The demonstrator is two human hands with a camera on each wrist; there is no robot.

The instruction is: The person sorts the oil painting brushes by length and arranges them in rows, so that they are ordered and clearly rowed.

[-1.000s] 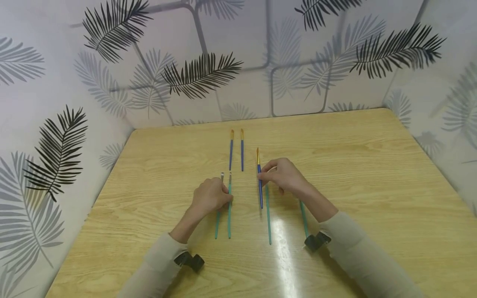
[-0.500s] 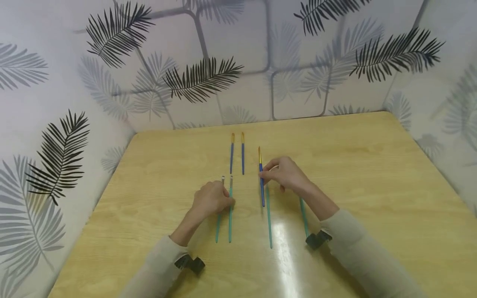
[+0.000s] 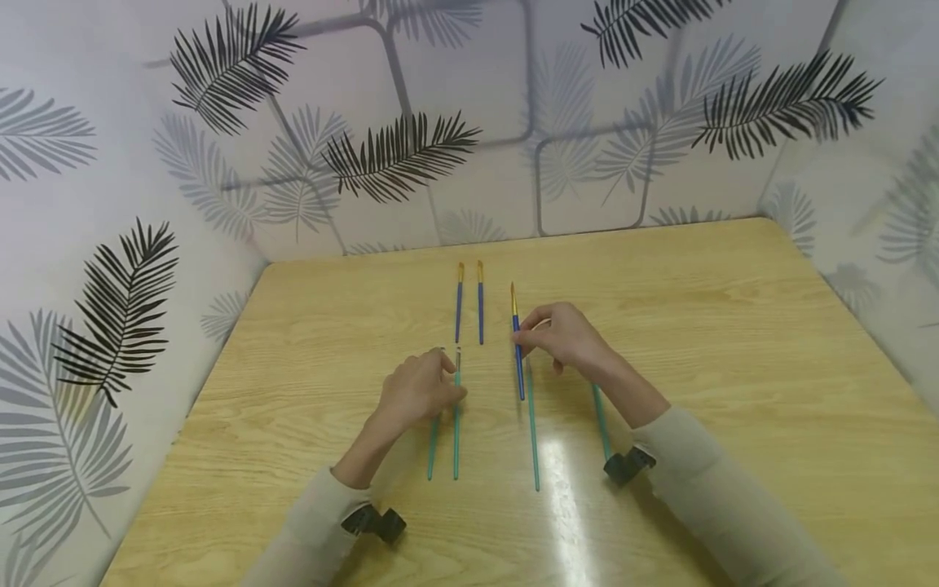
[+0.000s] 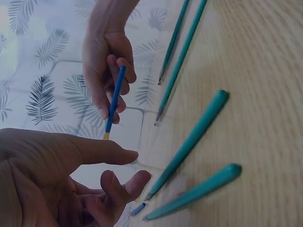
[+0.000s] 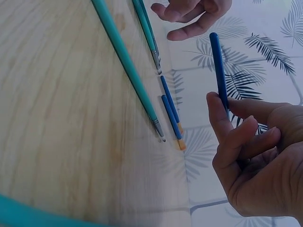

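My right hand (image 3: 568,336) pinches a blue paintbrush (image 3: 519,359) between thumb and fingers, bristles pointing away, held above the table. My left hand (image 3: 414,387) hovers over two green paintbrushes that lie side by side; its thumb and fingers are spread, with nothing between them in the left wrist view. One of these is the inner green paintbrush (image 3: 456,440), the other the outer green paintbrush (image 3: 432,452), partly covered by the hand. Near my right hand lie a third green paintbrush (image 3: 534,440) and another green paintbrush (image 3: 601,420), the latter partly hidden under the forearm.
Two more blue paintbrushes, a left one (image 3: 458,306) and a right one (image 3: 480,306), lie parallel beyond the left pair of green ones. The wooden table (image 3: 704,326) meets a leaf-patterned wall (image 3: 469,187) at the back.
My left thumb and fingers have spread apart beside the inner green paintbrush. My right hand has shifted slightly away from me, carrying the blue paintbrush.
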